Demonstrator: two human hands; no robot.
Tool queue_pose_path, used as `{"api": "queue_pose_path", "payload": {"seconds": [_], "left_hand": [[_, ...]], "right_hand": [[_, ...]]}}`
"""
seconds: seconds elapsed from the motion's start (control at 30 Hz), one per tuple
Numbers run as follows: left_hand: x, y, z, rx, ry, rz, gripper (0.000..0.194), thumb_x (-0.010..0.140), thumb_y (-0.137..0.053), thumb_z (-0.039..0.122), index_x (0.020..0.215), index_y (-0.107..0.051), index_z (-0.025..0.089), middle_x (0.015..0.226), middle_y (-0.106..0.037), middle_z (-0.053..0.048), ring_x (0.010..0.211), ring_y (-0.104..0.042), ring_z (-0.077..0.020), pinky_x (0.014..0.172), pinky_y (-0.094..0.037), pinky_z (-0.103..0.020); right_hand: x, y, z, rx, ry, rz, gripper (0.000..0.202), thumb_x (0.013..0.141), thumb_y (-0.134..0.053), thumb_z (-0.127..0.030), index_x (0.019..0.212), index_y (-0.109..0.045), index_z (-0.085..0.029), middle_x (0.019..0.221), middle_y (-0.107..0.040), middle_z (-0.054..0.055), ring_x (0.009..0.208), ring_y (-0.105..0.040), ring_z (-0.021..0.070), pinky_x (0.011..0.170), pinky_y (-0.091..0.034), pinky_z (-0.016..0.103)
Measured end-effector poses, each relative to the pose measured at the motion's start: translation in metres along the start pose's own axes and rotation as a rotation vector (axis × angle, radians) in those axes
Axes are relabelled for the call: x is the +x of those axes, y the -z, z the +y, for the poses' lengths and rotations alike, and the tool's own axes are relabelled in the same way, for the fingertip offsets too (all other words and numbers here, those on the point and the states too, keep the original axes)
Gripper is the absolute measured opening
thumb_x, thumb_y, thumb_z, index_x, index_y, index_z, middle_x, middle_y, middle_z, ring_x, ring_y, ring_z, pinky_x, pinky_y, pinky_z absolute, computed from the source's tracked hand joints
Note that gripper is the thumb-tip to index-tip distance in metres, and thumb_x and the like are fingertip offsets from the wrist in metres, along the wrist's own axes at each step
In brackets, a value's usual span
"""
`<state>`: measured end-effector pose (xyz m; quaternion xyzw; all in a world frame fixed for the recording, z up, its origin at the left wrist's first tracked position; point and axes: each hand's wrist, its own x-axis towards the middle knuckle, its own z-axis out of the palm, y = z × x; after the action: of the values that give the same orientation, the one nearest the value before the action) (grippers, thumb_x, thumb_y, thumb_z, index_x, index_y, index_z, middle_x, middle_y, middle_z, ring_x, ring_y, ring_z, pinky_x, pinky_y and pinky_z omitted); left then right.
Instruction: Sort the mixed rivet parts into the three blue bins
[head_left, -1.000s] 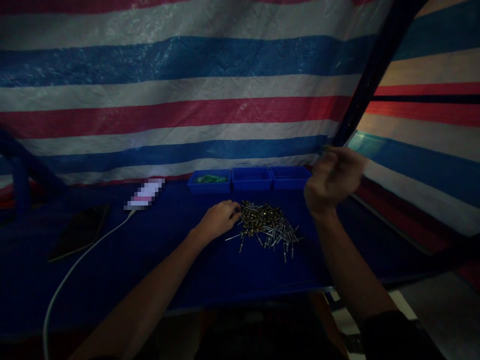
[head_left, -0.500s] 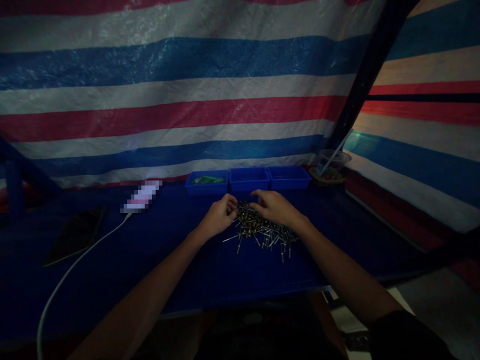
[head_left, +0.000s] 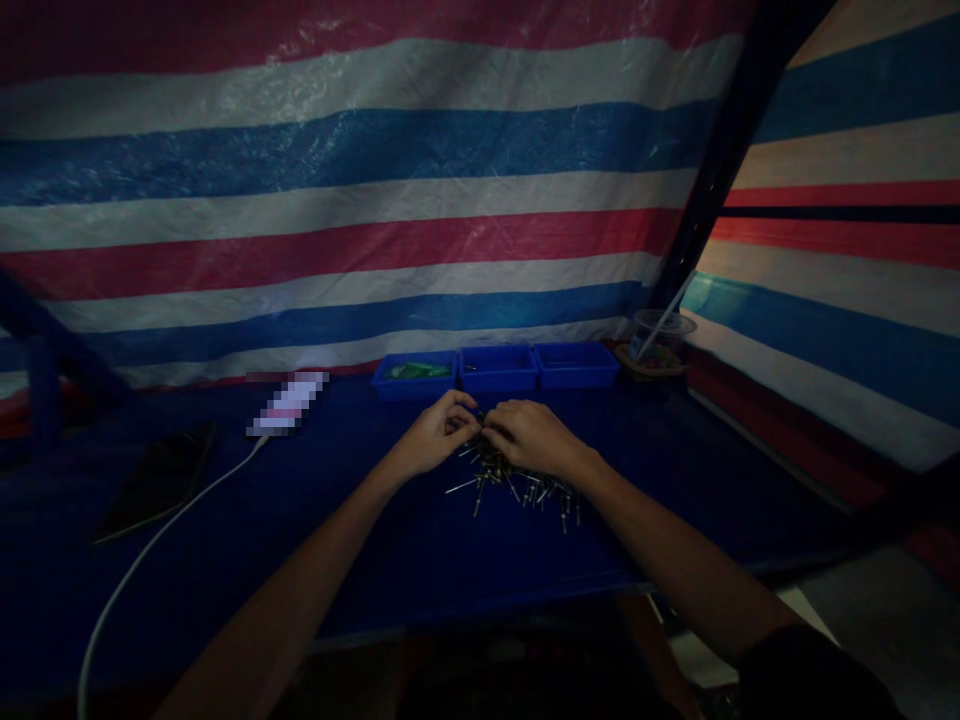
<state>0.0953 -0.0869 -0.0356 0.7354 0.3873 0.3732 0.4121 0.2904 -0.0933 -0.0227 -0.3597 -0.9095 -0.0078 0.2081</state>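
Left hand (head_left: 435, 435), right hand (head_left: 536, 437) half-curled at loose pins (head_left: 492, 468); we can't tell grip. Middle bin (head_left: 499, 381), back edge of table (head_left: 420, 550): little inside.

The small metal pins with thin silvery shafts and dull brassy, thicker ends (head_left: 495, 466) lie in a loose, tangled heap on the dark blue counter (head_left: 420, 545), partly hidden beneath the right hand (head_left: 538, 436). The brassy ends crowd together near the fingers; bare shafts splay toward the near edge at mixed angles. One pin lies apart at the heap's left, its shaft pointing left. Whether a pin is pinched between the two hands is too dark to tell.
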Motion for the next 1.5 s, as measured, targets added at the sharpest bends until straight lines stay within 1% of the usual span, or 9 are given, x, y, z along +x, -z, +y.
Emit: {"api": "queue_pose_path", "payload": {"seconds": [0.1,0.37,0.43,0.6,0.67,0.97,1.1,1.2,1.5], "left_hand": [[0.000,0.002,0.004,0.061,0.013,0.035,0.029,0.081,-0.057,0.036,0.100,-0.049,0.017,0.078,-0.061,0.000,0.070,-0.058,-0.0131,0.066,-0.043,-0.026],[-0.001,-0.004,-0.004,0.619,-0.056,0.022,0.019,0.086,-0.052,0.029,0.099,-0.059,0.016,0.078,-0.063,-0.002,0.071,-0.057,-0.0149,0.066,-0.043,-0.028],[-0.001,-0.009,-0.011,0.703,-0.066,-0.009,0.018,0.085,-0.054,0.026,0.098,-0.061,0.016,0.082,-0.063,-0.004,0.077,-0.058,-0.0163,0.071,-0.044,-0.029],[0.001,-0.012,-0.020,0.822,-0.055,-0.010,0.019,0.086,-0.052,0.024,0.099,-0.063,0.017,0.090,-0.063,-0.006,0.083,-0.059,-0.0188,0.075,-0.045,-0.031],[0.001,-0.010,-0.020,0.866,-0.043,0.000,0.017,0.085,-0.050,0.022,0.094,-0.064,0.017,0.089,-0.063,-0.007,0.085,-0.059,-0.0202,0.077,-0.045,-0.033],[0.002,-0.010,-0.012,0.736,-0.004,0.093,0.014,0.082,-0.053,0.026,0.085,-0.062,0.016,0.085,-0.065,-0.007,0.080,-0.060,-0.0201,0.075,-0.046,-0.033],[0.003,-0.008,0.001,0.388,0.049,0.123,0.024,0.083,-0.052,0.036,0.087,-0.063,0.016,0.081,-0.066,-0.004,0.072,-0.059,-0.0168,0.068,-0.046,-0.029],[0.002,-0.006,0.007,0.164,0.053,0.062,0.030,0.082,-0.052,0.042,0.088,-0.063,0.015,0.082,-0.065,-0.004,0.072,-0.058,-0.0163,0.068,-0.045,-0.028],[0.001,-0.004,0.008,-0.046,0.084,0.001,0.037,0.079,-0.055,0.050,0.074,-0.058,0.014,0.064,-0.053,0.002,0.061,-0.046,-0.0113,0.060,-0.036,-0.023]], "right_hand": [[0.000,0.005,0.000,0.024,0.030,0.255,0.019,0.090,-0.047,-0.025,0.080,-0.061,-0.018,0.075,-0.064,0.004,0.070,-0.057,0.0140,0.066,-0.039,0.028],[-0.022,0.071,0.003,-0.109,-0.145,1.659,0.019,0.095,-0.036,-0.032,0.097,-0.053,-0.025,0.071,-0.054,0.000,0.060,-0.054,0.0139,0.063,-0.043,0.033],[-0.018,0.075,0.009,-0.109,-0.288,1.576,0.027,0.096,-0.031,-0.035,0.103,-0.054,-0.023,0.076,-0.057,0.002,0.063,-0.056,0.0152,0.065,-0.044,0.034],[-0.003,0.052,0.041,-0.151,-0.539,0.487,0.033,0.086,-0.048,-0.043,0.101,-0.064,-0.018,0.081,-0.067,0.008,0.076,-0.061,0.0220,0.070,-0.043,0.035],[-0.004,0.043,0.049,-0.153,-0.641,0.279,0.029,0.083,-0.051,-0.041,0.096,-0.066,-0.020,0.082,-0.068,0.007,0.076,-0.061,0.0214,0.067,-0.041,0.031],[-0.004,0.016,0.025,0.054,-0.508,0.527,0.022,0.076,-0.040,-0.022,0.054,-0.041,-0.020,0.058,-0.048,-0.001,0.059,-0.045,0.0127,0.059,-0.029,0.026],[0.000,0.004,0.006,0.172,-0.353,0.420,0.009,0.071,-0.043,-0.016,0.074,-0.051,-0.020,0.072,-0.052,-0.001,0.064,-0.046,0.0132,0.062,-0.033,0.026],[-0.001,0.001,-0.001,0.244,-0.190,0.248,0.031,0.072,-0.049,-0.015,0.102,-0.052,-0.021,0.088,-0.057,0.001,0.073,-0.052,0.0142,0.067,-0.038,0.027],[-0.001,0.000,0.002,0.188,0.057,0.207,0.014,0.087,-0.051,-0.021,0.098,-0.058,-0.017,0.087,-0.060,0.005,0.081,-0.054,0.0150,0.075,-0.042,0.028]]}}
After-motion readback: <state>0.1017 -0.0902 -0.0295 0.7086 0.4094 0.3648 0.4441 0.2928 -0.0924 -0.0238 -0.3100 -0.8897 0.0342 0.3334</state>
